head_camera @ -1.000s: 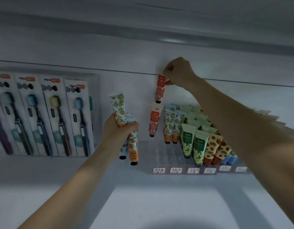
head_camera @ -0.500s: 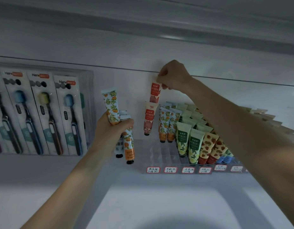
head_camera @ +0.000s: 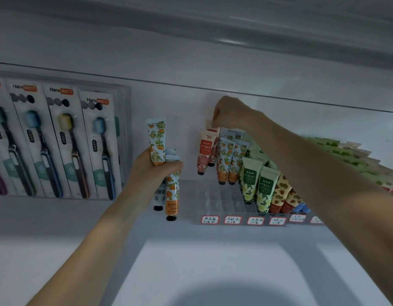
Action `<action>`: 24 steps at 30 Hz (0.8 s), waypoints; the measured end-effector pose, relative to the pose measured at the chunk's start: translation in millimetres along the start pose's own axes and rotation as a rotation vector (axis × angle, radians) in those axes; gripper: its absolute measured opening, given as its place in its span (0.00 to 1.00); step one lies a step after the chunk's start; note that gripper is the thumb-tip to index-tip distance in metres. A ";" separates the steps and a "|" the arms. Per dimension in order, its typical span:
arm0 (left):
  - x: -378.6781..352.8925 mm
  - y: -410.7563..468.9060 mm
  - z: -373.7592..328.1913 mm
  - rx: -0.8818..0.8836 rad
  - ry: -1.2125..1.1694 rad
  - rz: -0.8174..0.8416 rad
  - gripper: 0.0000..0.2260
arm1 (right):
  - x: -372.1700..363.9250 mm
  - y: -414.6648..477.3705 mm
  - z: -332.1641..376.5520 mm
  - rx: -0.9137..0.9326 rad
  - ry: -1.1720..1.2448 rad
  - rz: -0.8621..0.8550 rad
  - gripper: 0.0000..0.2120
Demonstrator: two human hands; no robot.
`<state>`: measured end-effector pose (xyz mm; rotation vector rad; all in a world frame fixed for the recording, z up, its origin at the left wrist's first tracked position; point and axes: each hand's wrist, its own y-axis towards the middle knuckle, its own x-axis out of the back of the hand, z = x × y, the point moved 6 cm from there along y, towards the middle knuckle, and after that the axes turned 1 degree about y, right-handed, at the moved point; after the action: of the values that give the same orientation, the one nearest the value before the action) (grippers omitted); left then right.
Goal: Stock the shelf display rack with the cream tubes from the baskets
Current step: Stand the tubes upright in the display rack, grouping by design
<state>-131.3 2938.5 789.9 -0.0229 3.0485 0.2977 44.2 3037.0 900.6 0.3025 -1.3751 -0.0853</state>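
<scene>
Our right hand (head_camera: 230, 113) pinches a pink tube (head_camera: 214, 146) by its crimp, at the back of the left column of the clear rack (head_camera: 213, 195). If we miss the slot, it could topple its pink neighbour (head_camera: 204, 151) just in front. Our left hand (head_camera: 151, 173) clutches several orange-print tubes (head_camera: 156, 144), and one could slide free.

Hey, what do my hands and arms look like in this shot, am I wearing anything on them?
Both are bare. The left hand and right hand wear no gloves, and no rings show. The left forearm and right forearm carry no sleeve, watch or bracelet as far as the frame reaches. Dim light could hide small marks.
</scene>
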 end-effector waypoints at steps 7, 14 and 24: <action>4.6 3.5 2.0 0.014 -0.017 -0.013 0.10 | -0.1 -2.0 0.4 -0.022 -0.010 0.030 0.11; 3.9 2.3 2.3 0.004 0.054 -0.005 0.09 | -1.3 -1.7 1.4 -0.037 -0.042 0.058 0.12; 4.5 4.6 3.5 -0.011 0.113 -0.007 0.07 | -4.7 1.2 5.4 -0.069 -0.125 0.124 0.13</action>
<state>-135.7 2943.7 786.9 -0.0535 3.1584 0.3240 37.8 3038.4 897.4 0.1559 -1.5082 -0.0496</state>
